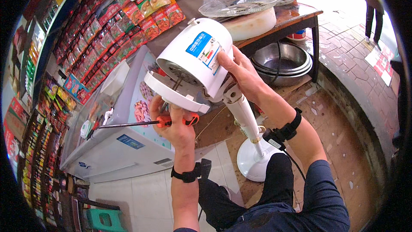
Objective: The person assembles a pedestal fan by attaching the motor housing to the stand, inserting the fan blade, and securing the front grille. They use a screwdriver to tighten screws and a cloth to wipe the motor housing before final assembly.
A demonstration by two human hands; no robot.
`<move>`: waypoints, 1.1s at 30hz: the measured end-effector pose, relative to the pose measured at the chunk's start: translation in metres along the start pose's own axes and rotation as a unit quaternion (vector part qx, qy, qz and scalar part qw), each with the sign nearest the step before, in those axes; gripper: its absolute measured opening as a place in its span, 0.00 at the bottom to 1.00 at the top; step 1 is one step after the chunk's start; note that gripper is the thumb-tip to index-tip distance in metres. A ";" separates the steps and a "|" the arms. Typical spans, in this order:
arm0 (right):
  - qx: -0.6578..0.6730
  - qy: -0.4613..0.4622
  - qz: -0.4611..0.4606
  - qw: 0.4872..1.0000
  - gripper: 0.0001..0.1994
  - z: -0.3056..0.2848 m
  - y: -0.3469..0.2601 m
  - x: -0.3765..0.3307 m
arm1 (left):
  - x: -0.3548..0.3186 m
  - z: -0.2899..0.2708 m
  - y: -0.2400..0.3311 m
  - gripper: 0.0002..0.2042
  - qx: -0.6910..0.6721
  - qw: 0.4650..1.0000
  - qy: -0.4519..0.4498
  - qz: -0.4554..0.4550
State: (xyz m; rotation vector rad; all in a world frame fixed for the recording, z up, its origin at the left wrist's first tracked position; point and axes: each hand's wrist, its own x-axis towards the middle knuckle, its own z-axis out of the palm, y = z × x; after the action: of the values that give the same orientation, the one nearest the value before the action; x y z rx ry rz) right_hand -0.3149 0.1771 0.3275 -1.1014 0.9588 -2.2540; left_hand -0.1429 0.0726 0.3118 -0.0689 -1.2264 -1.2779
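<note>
A white pedestal fan has its motor housing (182, 53) tilted in front of me, with a blue-edged label on its side. My right hand (246, 77) wraps around the housing's right side, thumb on the label. My left hand (178, 129) is closed around an orange-handled screwdriver (128, 124), whose dark shaft points left. Its fingers also reach up to a curved white plastic band (174, 95) below the housing's open face; their exact grip there is partly hidden. A thin metal motor shaft (177, 83) sticks out of that face. The white pole (244, 116) rises from a round base (249, 163).
A wire fan grille (236, 6) lies over a round pale block (253, 25) on a wooden table (304, 13). Stacked metal basins (283, 75) sit underneath. To the left stand a chest freezer (124, 154), racks of packets (107, 38) and a green stool (105, 220). Another person (374, 13) is outside.
</note>
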 end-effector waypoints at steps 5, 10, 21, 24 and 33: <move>-0.023 0.012 0.004 1.000 0.44 0.001 0.001 0.000 | 0.006 0.002 -0.003 0.20 0.072 0.997 -0.012 0.015; -0.027 0.012 -0.008 1.000 0.42 0.002 0.001 0.001 | 0.010 0.006 -0.005 0.20 0.058 0.998 -0.030 -0.009; -0.050 0.021 -0.033 0.998 0.41 0.005 -0.004 0.001 | 0.012 0.009 -0.007 0.20 0.050 0.998 -0.036 -0.011; -0.078 0.041 -0.046 0.995 0.45 0.004 -0.005 0.003 | 0.014 0.008 -0.007 0.21 0.036 0.999 -0.027 -0.026; -0.049 0.007 -0.058 0.997 0.44 0.002 -0.002 0.003 | 0.016 0.009 -0.004 0.19 -0.002 0.999 -0.046 -0.010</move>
State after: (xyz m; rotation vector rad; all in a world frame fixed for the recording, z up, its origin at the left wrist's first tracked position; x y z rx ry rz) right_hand -0.3149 0.1757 0.3316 -1.2129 1.0457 -2.3321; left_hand -0.1548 0.0663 0.3250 -0.1201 -1.3067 -1.3067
